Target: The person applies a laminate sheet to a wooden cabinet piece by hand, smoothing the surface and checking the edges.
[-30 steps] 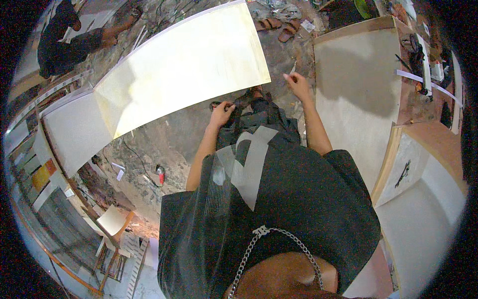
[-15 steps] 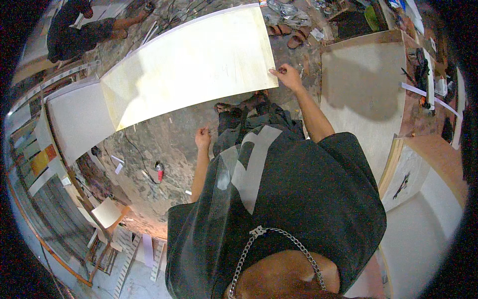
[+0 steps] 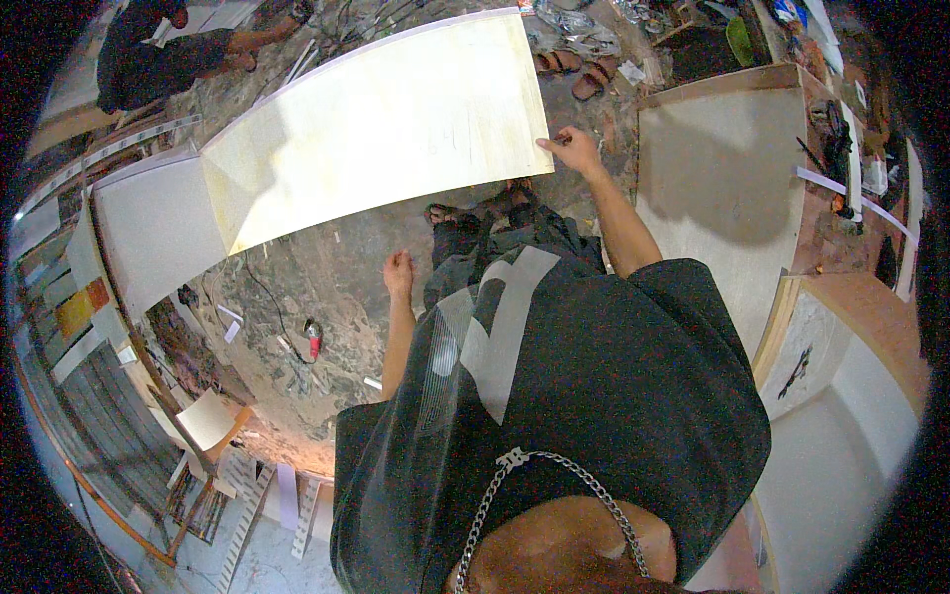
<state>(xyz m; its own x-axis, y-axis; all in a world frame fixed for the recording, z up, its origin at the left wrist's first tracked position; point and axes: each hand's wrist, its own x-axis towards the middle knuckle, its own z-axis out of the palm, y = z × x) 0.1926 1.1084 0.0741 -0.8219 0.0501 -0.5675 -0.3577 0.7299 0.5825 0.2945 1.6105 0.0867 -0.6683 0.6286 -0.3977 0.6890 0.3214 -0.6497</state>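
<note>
A long white board with a pale, smooth face lies in front of me. At its right edge is my right hand, with the thumb over the border and the other fingers curled, gripping it near the corner. My left hand is held low over the floor, apart from the board, its fingers curled together. What it holds, if anything, cannot be made out. A duller white panel adjoins the board's left end.
A red and dark power tool with a cord lies on the stained floor. Another panel lies at right, near brown sandals. At the far left a person in dark clothes bends down. White box-like pieces stand at lower right.
My left hand has shifted slightly left and up. My right hand stays at the board's right edge, and the board has barely moved.
</note>
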